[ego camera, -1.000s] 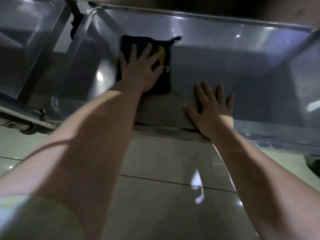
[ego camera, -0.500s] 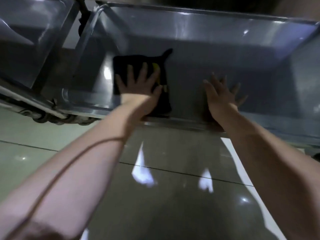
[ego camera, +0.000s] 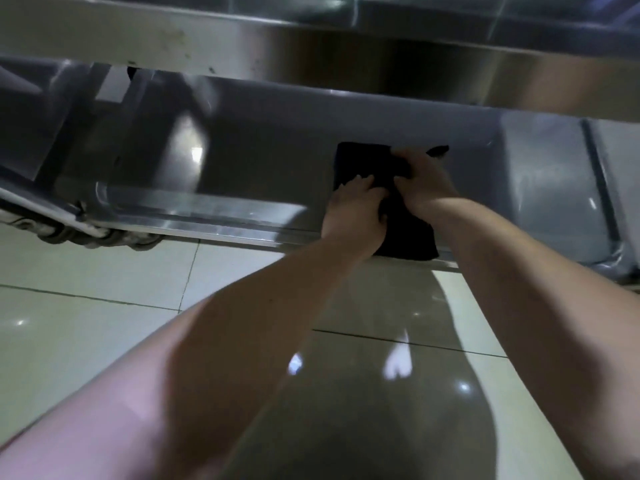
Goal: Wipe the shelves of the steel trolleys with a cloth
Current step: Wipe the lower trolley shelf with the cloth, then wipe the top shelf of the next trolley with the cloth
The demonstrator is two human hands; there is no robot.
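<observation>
A dark cloth (ego camera: 408, 233) lies on the bottom shelf (ego camera: 263, 157) of the steel trolley, its near end hanging over the shelf's front lip. My left hand (ego camera: 356, 209) presses on the cloth's left part with curled fingers. Beside it, my right hand (ego camera: 422, 178) grips the cloth's far right part, bunching the fabric. The two hands touch over the cloth. An upper shelf edge (ego camera: 311, 39) runs across the top of the view.
A second steel trolley (ego camera: 31, 109) stands to the left, with castor wheels (ego camera: 100, 237) at its base. A steel post (ego camera: 599, 188) rises at the shelf's right. Glossy floor tiles (ego camera: 104, 271) fill the foreground.
The cloth has slid right along the shelf. My right hand left the bare steel and took hold of the cloth beside my left hand. The view dropped lower, showing the upper shelf's edge.
</observation>
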